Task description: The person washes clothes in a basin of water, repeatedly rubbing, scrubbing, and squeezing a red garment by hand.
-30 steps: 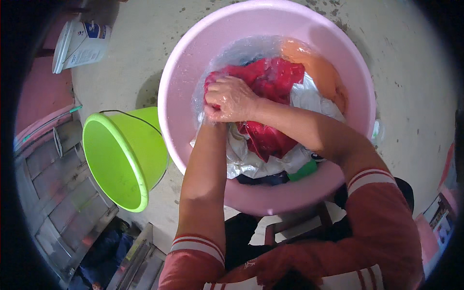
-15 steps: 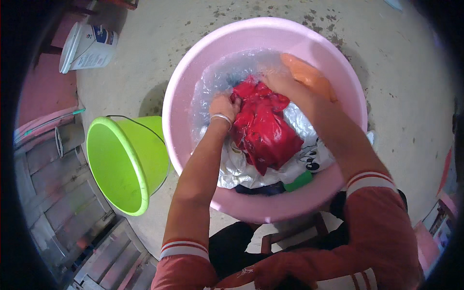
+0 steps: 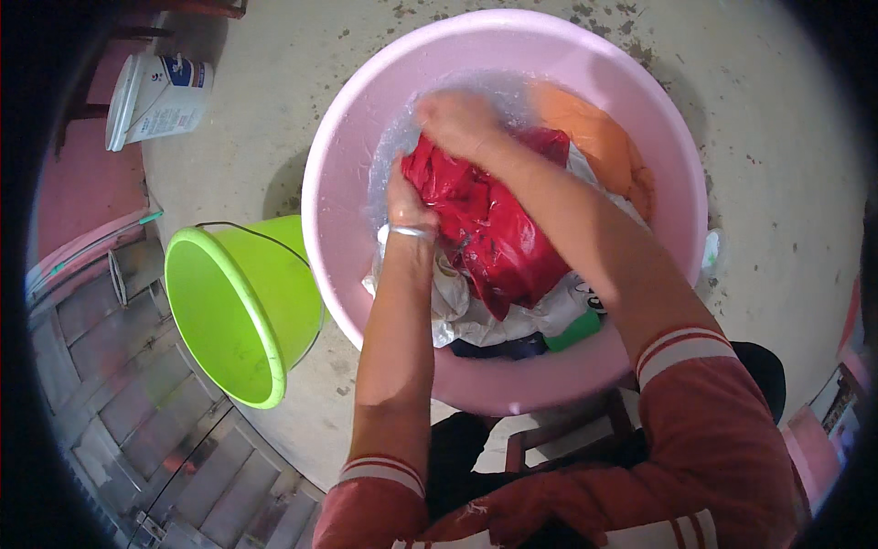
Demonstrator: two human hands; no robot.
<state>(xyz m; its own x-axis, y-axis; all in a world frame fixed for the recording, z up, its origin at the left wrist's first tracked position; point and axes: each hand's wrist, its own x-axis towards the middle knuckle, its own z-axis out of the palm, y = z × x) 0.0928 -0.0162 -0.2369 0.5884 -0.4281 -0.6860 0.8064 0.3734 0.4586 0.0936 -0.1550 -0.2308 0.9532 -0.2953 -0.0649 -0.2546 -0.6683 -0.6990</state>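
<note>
A wet red garment (image 3: 517,240) lies bunched in a big pink basin (image 3: 501,389) of water. My left hand (image 3: 409,203), with a silvery bangle at the wrist, grips the garment's left edge, its thumb upright against the cloth. Over the upper end of the same garment, my right hand (image 3: 460,122) is curled closed and slightly blurred; whatever lies inside its fingers is hidden. White printed cloth (image 3: 462,306) spreads beneath the red one. Orange cloth (image 3: 594,137) rests along the basin's right wall, and a green piece (image 3: 574,331) shows near the front rim.
A lime-green bucket (image 3: 297,274) tilts against the basin's left side, its mouth facing left. Farther back on the left lies a white pail (image 3: 165,99) on its side. Wooden panels (image 3: 137,366) border the lower left. A stool (image 3: 517,448) stands in front of the basin.
My right hand has come up out of the water and moved left, over the garment's top. My left hand has shifted slightly left, pulling the red cloth along.
</note>
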